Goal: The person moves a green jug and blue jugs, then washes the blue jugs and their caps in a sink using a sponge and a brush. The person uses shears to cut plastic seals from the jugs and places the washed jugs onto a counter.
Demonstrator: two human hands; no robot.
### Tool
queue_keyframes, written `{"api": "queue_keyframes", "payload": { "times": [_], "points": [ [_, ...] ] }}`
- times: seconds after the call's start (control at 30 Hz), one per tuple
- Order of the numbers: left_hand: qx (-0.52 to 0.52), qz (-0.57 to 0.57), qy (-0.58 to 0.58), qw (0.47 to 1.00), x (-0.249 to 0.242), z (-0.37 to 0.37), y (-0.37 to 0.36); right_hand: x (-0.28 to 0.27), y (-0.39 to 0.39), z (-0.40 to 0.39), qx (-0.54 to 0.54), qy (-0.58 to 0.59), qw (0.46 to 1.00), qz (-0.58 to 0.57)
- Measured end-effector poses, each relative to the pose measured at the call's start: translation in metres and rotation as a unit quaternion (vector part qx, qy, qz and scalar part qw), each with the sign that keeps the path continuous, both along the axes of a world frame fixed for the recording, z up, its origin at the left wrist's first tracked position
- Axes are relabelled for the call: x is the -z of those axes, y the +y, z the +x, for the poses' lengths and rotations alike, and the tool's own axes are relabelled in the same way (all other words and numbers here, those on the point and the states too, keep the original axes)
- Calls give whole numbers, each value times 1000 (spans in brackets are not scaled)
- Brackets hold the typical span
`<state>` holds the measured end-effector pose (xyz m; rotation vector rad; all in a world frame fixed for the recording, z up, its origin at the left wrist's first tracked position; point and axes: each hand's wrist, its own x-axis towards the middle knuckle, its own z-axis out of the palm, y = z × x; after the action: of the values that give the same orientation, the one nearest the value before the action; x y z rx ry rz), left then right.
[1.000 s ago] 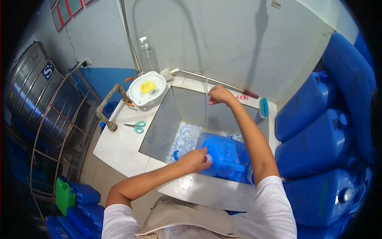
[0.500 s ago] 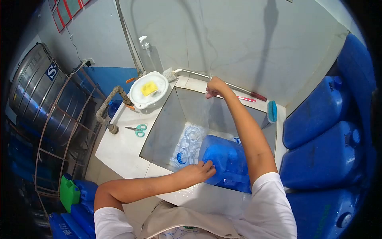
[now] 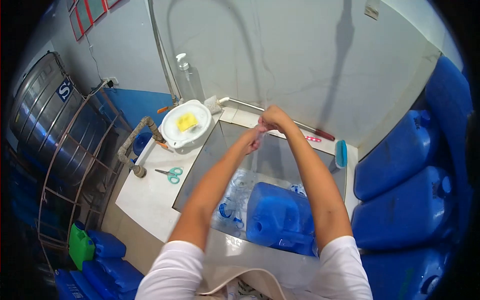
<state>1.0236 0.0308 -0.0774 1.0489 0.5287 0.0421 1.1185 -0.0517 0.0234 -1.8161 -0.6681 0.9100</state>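
My right hand (image 3: 275, 119) is closed in a fist over the far side of the sink (image 3: 232, 131), near the wall. Close beside it, my left hand (image 3: 253, 140) is raised with fingers curled, its fingertips at the right fist. A thin clear streak runs down past both hands; what they hold I cannot make out. Below them a blue water jug (image 3: 280, 212) lies on its side in the sink, its round mouth uncovered and facing left. Left of the jug are clear plastic pieces (image 3: 235, 192) and a blue ring-shaped piece (image 3: 226, 210).
Scissors (image 3: 173, 175) and a white basin (image 3: 186, 141) with a yellow sponge (image 3: 187, 121) are on the left counter. A blue brush (image 3: 341, 154) stands at the sink's right corner. Blue jugs (image 3: 405, 207) line the right side. A steel tank (image 3: 55, 110) stands left.
My left hand has left the jug's mouth and risen to my right hand, exposing the opening. My right hand stays over the sink's far side. The view has shifted slightly.
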Motion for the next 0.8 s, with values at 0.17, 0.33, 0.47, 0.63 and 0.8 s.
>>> {"api": "queue_keyframes", "payload": {
  "times": [0.17,0.33,0.47,0.63,0.8],
  "points": [
    [-162,-77,-66,981,13,36,-34,17,7,9,-4,-73,997,-21],
    [-117,-43,-90,988,50,-63,-17,45,15,-31,-24,10,999,30],
    [-24,67,118,990,21,-204,-5,90,67,-122,-264,-157,951,14],
    [-13,116,124,985,10,-313,12,140,114,-248,-376,-392,825,160],
    [-26,67,76,995,-10,-354,45,145,105,-296,-274,-456,847,25]
  ]
}}
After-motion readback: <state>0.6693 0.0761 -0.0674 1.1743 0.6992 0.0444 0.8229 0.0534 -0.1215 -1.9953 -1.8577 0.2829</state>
